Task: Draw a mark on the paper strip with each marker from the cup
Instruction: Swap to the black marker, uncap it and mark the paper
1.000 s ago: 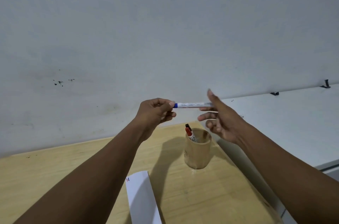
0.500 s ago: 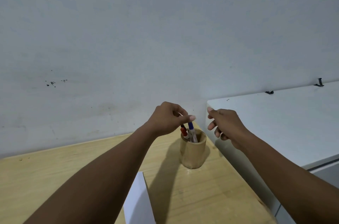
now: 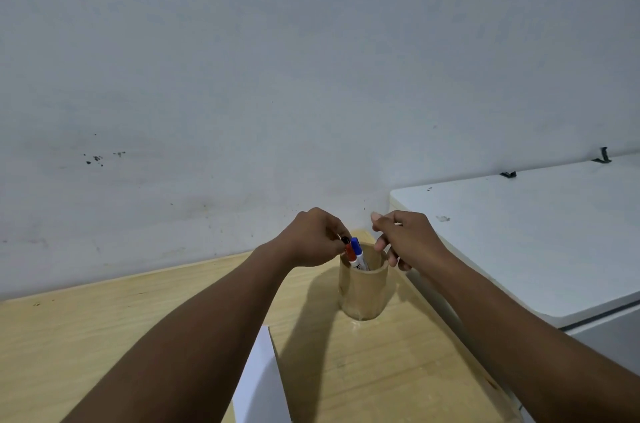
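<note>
A wooden cup (image 3: 363,291) stands on the wooden table (image 3: 86,336) near the wall. Three markers lean in it: a blue-capped marker (image 3: 355,247), a red-capped marker (image 3: 349,252) and a black-capped marker (image 3: 345,240). My left hand (image 3: 311,237) hovers over the cup's left rim, fingertips pinched on the black cap. My right hand (image 3: 407,237) hangs just right of the cup, fingers loosely curled and apart, holding nothing. The white paper strip (image 3: 259,384) lies on the table in front of the cup, partly hidden by my left forearm.
A white cabinet top (image 3: 519,242) stands right of the table, higher than it and close to the cup. A grey-white wall (image 3: 311,76) runs just behind the table. Two small dark clips (image 3: 508,174) sit at the cabinet's back edge.
The blue marker, held level between both hands a second ago, now stands in the cup. My left hand let it go and its fingertips moved onto the black cap. My right hand dropped beside the cup.
</note>
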`<state>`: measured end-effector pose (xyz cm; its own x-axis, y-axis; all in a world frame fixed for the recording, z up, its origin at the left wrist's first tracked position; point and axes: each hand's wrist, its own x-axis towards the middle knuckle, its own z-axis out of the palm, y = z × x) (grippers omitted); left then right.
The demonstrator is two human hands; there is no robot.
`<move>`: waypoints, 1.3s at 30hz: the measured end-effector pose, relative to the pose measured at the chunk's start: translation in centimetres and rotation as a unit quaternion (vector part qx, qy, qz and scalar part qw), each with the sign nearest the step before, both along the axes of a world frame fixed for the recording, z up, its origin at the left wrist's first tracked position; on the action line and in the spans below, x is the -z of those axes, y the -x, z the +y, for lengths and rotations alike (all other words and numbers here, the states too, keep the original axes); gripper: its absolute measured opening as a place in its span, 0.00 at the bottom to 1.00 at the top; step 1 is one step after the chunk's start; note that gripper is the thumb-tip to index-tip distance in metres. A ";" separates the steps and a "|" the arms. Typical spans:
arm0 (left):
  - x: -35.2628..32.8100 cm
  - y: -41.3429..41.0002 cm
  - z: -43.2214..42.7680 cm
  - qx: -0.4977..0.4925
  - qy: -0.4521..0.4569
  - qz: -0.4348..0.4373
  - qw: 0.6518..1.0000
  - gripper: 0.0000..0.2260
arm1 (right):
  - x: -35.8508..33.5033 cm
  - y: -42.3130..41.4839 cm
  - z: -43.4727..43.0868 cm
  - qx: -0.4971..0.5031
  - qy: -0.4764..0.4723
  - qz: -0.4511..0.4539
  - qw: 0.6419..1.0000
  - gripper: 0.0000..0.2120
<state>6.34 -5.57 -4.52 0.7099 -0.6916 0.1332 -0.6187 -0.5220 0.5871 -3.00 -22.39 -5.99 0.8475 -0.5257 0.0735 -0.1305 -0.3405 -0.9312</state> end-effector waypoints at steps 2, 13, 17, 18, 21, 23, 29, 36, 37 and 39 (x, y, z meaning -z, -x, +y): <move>0.1 -0.2 0.2 0.001 0.001 -0.012 1.000 0.08 | -0.2 0.0 0.1 -0.003 -0.002 -0.003 1.000 0.16; -4.2 -0.7 3.9 -0.076 0.156 -0.006 0.985 0.06 | -2.7 0.2 4.8 -0.116 -0.129 0.025 0.985 0.21; -5.9 -0.9 7.3 -0.098 0.221 0.055 0.969 0.08 | -2.2 -0.5 9.5 -0.195 -0.243 0.049 0.949 0.33; -6.1 -0.9 8.2 -0.100 0.239 0.075 0.963 0.09 | -1.8 -0.8 10.6 -0.201 -0.287 0.046 0.936 0.34; -5.9 -0.7 10.9 -0.107 0.267 0.117 0.951 0.10 | -0.6 -2.0 13.9 -0.193 -0.417 0.007 0.888 0.35; -4.8 -0.6 12.6 -0.116 0.261 0.120 0.951 0.10 | 0.1 -2.8 15.6 -0.158 -0.484 -0.029 0.860 0.31; 0.5 -0.4 16.9 -0.161 0.286 0.131 0.935 0.14 | 1.6 -4.0 18.7 -0.115 -0.488 -0.069 0.863 0.12; 6.3 -0.9 20.9 -0.249 0.317 0.150 0.903 0.16 | 2.4 -3.9 17.5 -0.124 -0.378 -0.081 0.914 0.07; 7.3 -1.0 21.8 -0.257 0.260 0.129 0.922 0.16 | 2.7 -3.9 17.0 -0.134 -0.344 -0.066 0.927 0.07; 9.1 -0.8 22.6 -0.246 0.114 0.077 0.960 0.14 | 3.6 -3.7 16.5 -0.153 -0.277 -0.035 0.948 0.06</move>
<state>7.12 17.05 -13.64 0.9662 -0.2334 0.1090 -0.2277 -0.5756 0.7854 0.71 -5.91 -9.56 0.9700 -0.2295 -0.0799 -0.0353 0.1922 -0.9807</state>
